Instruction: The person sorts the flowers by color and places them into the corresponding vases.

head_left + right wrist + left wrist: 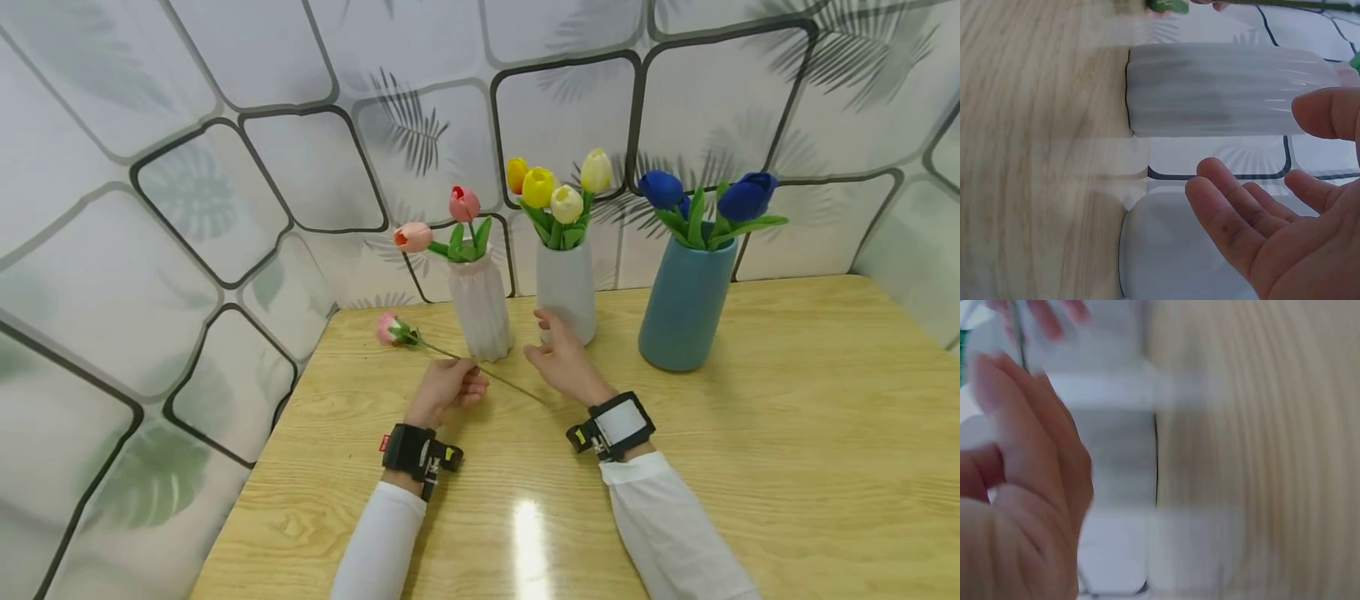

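Note:
My left hand point(452, 385) pinches the thin stem of a pink rose point(387, 329) just above the table. The bloom points to the far left, and the bare stem end reaches right toward my other hand. In the left wrist view the left hand point(1035, 462) is blurred. My right hand point(564, 360) holds nothing; its fingers are spread in front of the smooth white vase point(567, 279) of yellow and cream tulips. In the right wrist view, the right hand point(1297, 231) overlaps that vase; whether it touches is unclear. The ribbed pale vase point(1222, 90) stands beside it.
Pink tulips point(464, 204) stand in the ribbed vase behind my left hand. Farther right, a blue vase point(686, 304) holds dark blue tulips point(742, 197). A patterned curtain point(435, 50) hangs behind the wooden table point(810, 467).

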The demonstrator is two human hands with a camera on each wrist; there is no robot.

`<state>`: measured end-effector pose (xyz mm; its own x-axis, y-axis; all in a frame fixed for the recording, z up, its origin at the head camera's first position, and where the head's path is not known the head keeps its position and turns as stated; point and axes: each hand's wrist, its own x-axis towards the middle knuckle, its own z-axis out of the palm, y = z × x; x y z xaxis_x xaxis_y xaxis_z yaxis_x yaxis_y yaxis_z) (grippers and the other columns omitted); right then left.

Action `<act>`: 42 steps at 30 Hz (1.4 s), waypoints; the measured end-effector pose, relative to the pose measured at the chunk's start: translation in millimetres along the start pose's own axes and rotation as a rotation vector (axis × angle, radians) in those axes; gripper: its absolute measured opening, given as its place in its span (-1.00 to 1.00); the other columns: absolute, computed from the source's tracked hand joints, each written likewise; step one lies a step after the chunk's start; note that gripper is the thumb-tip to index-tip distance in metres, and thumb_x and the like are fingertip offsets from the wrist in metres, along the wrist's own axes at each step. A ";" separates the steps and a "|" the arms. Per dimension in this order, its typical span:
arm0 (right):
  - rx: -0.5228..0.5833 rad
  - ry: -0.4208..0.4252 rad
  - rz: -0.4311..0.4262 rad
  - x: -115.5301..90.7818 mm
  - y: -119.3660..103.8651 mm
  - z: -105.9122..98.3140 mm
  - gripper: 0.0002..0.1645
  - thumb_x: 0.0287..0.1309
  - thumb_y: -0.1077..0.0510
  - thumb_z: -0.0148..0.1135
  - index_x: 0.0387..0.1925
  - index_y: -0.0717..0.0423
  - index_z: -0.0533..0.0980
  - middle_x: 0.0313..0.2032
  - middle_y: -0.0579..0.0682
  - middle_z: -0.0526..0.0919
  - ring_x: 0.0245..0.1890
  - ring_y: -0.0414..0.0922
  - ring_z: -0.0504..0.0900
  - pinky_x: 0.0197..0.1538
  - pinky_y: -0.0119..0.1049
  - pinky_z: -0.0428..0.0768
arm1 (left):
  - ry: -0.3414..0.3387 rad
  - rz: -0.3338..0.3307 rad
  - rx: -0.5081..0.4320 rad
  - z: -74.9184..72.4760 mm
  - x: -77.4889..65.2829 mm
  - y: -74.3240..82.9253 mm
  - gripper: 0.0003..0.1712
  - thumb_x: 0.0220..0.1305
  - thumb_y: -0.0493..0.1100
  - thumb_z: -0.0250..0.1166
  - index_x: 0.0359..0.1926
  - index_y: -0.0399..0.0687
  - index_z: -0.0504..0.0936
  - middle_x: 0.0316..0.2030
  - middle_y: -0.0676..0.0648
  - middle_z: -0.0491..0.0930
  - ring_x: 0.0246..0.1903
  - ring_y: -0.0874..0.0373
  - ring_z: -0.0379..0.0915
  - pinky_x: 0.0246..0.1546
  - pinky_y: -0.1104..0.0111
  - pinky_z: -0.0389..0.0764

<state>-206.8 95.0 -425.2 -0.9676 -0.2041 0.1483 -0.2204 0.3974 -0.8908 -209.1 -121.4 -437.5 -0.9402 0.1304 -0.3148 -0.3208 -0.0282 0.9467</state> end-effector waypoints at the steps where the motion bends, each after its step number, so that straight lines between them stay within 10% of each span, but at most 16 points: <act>1: 0.005 0.005 0.006 -0.1 -0.1 -1.5 -0.22 0.39 0.18 0.08 0.49 0.26 0.01 0.37 0.39 0.21 0.07 0.27 0.56 0.02 0.07 0.59 | 0.002 -0.015 -0.070 2.7 -0.2 -0.1 -0.75 0.51 -0.23 0.03 -0.32 -0.30 0.50 -0.55 -0.06 0.61 -0.60 0.26 0.58 -0.54 0.49 0.61; 9: -0.014 0.039 0.008 -0.6 -0.4 -14.2 -0.29 0.40 0.17 0.08 0.46 0.28 0.08 0.31 0.39 0.28 0.07 0.30 0.55 0.00 0.09 0.60 | 0.056 -0.014 -0.418 23.1 -8.9 -1.1 -0.77 0.46 -0.36 0.02 -0.06 -0.54 0.47 -0.46 -0.14 0.64 -0.45 0.17 0.67 -0.30 0.44 0.68; 15: -0.024 0.012 0.010 -3.2 -2.3 -25.2 -0.29 0.43 0.15 0.06 0.47 0.24 0.07 0.30 0.38 0.30 0.12 0.30 0.52 0.01 0.08 0.59 | -0.001 -0.007 -0.431 36.5 -16.8 -1.7 -0.85 0.50 -0.38 -0.01 -0.01 -0.41 0.37 -0.44 -0.14 0.66 -0.46 0.19 0.69 -0.33 0.48 0.67; 23: -0.031 0.006 -0.019 -9.4 -10.5 -41.1 -0.29 0.45 0.10 0.05 0.49 0.15 0.06 0.28 0.32 0.35 0.13 0.26 0.50 -0.01 0.10 0.58 | 0.028 0.029 -0.465 47.2 -16.2 -7.0 -0.69 0.49 -0.47 -0.09 -0.21 -0.07 -0.02 0.06 -0.62 0.45 -0.39 0.07 0.73 -0.28 0.32 0.70; 31: -0.042 -0.008 -0.027 -11.3 -14.9 -41.4 -0.29 0.43 0.11 0.05 0.48 0.17 0.07 0.26 0.33 0.36 0.14 0.25 0.50 0.02 0.11 0.57 | 0.073 0.228 -0.311 58.1 -21.9 -12.6 -0.81 0.50 -0.42 -0.08 -0.15 -0.12 0.09 -0.04 -0.63 0.51 -0.42 0.10 0.71 -0.26 0.25 0.71; 42: -0.058 -0.004 -0.052 -10.3 -11.6 -38.7 -0.29 0.42 0.15 0.07 0.46 0.25 0.08 0.22 0.39 0.38 0.13 0.30 0.51 0.05 0.14 0.56 | 0.277 0.807 0.290 72.5 -45.9 -1.9 -0.90 0.52 -0.35 0.00 -0.20 -0.32 0.28 -0.15 -0.37 0.64 -0.18 -0.22 0.66 -0.25 0.22 0.68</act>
<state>-199.0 127.0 -399.8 -0.9542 -0.2297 0.1916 -0.2771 0.4375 -0.8555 -157.0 -55.5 -419.9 -0.8727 -0.0650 0.4839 0.4555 0.2484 0.8549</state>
